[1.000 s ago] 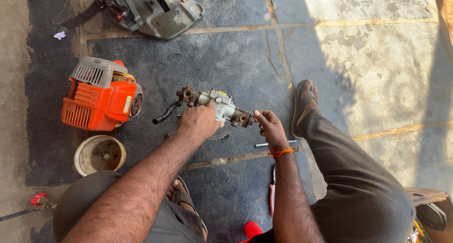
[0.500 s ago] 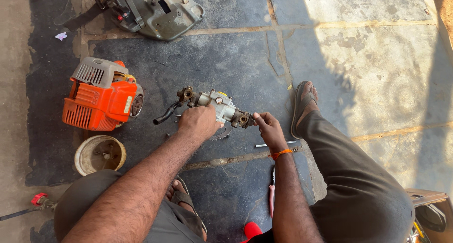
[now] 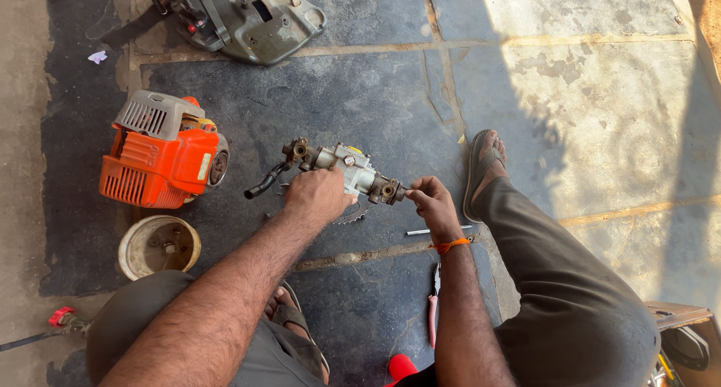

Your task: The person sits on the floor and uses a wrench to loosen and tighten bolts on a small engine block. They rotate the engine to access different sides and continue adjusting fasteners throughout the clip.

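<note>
on a stone floor (image 3: pixel 571 94) half in shade, the left hand (image 3: pixel 319 195) has its grip closed round a grey metal gear assembly (image 3: pixel 349 170), steadying it low while the right hand (image 3: pixel 429 204) pinches its end fitting; an orange engine (image 3: pixel 161 152) sits beside.

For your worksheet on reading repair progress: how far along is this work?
Done: the metal pump assembly is off and apart from the orange engine. In hand: left hand steadies it while right hand works its end fitting. Left: pliers and a thin rod lie unused on the floor.
</note>
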{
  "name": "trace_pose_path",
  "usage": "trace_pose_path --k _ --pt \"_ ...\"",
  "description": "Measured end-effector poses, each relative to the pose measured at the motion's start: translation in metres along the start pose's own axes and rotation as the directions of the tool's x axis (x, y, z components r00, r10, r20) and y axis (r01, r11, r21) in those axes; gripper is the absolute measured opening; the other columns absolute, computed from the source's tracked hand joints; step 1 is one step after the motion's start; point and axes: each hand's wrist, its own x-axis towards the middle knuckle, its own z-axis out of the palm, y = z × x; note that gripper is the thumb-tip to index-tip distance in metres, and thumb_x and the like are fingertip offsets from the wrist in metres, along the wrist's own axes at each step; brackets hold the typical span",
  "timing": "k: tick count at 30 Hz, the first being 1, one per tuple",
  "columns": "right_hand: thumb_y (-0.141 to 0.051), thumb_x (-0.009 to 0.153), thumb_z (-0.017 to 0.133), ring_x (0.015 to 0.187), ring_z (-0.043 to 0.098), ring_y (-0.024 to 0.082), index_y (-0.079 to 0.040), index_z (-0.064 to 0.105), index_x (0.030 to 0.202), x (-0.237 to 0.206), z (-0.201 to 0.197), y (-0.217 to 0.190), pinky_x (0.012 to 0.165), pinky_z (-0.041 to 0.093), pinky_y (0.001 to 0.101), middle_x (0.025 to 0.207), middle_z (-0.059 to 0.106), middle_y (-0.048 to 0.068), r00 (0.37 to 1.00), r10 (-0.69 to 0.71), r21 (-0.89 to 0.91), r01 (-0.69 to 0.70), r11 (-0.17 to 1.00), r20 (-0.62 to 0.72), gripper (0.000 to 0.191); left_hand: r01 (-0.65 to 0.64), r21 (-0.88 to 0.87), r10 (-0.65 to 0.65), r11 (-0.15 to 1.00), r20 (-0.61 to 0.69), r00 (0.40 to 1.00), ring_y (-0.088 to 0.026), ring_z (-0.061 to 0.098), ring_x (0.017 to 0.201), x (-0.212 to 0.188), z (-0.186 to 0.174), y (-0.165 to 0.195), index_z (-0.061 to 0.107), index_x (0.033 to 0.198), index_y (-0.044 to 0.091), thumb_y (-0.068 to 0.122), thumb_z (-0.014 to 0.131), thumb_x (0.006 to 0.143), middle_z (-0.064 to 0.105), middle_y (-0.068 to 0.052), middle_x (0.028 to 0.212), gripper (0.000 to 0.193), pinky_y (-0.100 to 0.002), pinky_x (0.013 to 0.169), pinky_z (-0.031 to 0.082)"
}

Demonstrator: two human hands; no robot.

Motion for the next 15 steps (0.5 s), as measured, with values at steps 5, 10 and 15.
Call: trace_pose_path --k 5,10,15 --pt "-0.019 0.094 0.066 0.066 0.047 0.003 -0.016 0.064 0.106 -0.002 -0.002 0.001 0.056 0.038 0.02 0.083 0.06 -0.007 0.996 0.09 0.074 -0.092 0.993 0.02 0.013 -0.005 -0.004 0.005 1.0 -0.019 1.0 -0.023 0.076 0.077 0.001 0.0 -0.001 0.062 0.121 0.0 0.054 0.064 0.099 0.073 -0.016 0.091 0.059 -0.038 0.063 0.064" --pt "-0.012 0.094 0.062 0.063 0.043 0.007 -0.008 0.061 0.095 0.007 -0.016 0.018 0.053 0.034 0.0225 0.077 0.053 -0.002 0.999 0.033 0.219 -0.029 0.975 -0.014 0.004 0.005 0.008 -0.005 1.0 0.017 1.0 -0.023 0.076 0.077 0.001 -0.001 0.0 0.062 0.122 0.0 0.053 0.063 0.099 0.074 -0.016 0.091 0.058 -0.038 0.063 0.065" --pt "-0.016 0.092 0.058 0.06 0.044 0.012 -0.009 0.055 0.088 0.019 -0.05 0.068 0.051 0.034 0.0267 0.072 0.049 0.001 0.964 0.169 0.589 -0.017 0.808 -0.204 0.009 -0.006 -0.025 0.007 1.0 0.016 1.0 -0.023 0.075 0.077 0.004 0.002 -0.005 0.066 0.116 0.001 0.056 0.065 0.098 0.075 -0.016 0.094 0.058 -0.038 0.064 0.064"
